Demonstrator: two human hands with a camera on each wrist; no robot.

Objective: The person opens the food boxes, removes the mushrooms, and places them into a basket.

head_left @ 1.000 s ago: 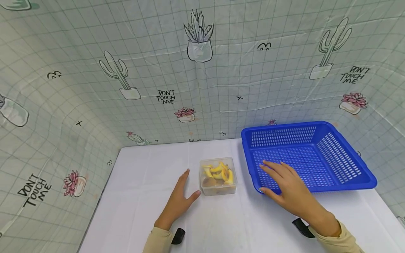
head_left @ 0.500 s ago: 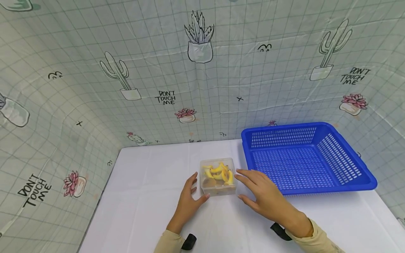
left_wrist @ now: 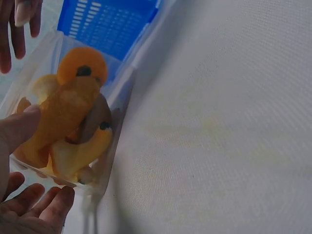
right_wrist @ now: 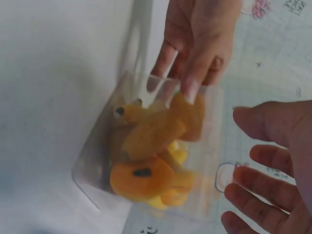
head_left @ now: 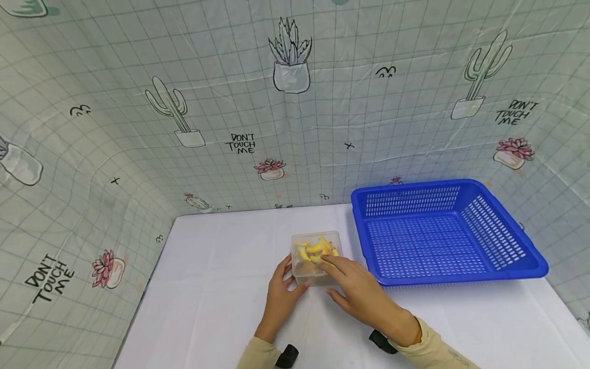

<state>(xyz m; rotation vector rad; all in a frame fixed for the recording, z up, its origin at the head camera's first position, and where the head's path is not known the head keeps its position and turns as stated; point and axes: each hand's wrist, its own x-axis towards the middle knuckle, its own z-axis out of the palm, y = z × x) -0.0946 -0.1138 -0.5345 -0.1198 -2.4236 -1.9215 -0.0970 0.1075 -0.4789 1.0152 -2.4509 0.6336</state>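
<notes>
A clear square plastic box (head_left: 300, 251) sits on the white table. Inside are several yellow banana-shaped pieces (head_left: 315, 246), and a round orange piece with a dark mark (right_wrist: 141, 178) shows through its wall in the right wrist view. With thumb and fingers on two sides of its near left corner, my left hand (head_left: 280, 294) holds the box. Over the lid hovers my right hand (head_left: 361, 292), fingers extended and hiding the near right part of the box. In the right wrist view, a gap shows between those fingers and the box.
A blue mesh basket (head_left: 428, 241) stands to the right of the box, near the back edge of the white table (head_left: 221, 271). Behind rises a cloth backdrop (head_left: 332, 118) printed with a grid and potted plants.
My right hand has moved left from beside the basket to above the box. My left hand has come in from the left to meet the box's side. The basket and box have stayed put.
</notes>
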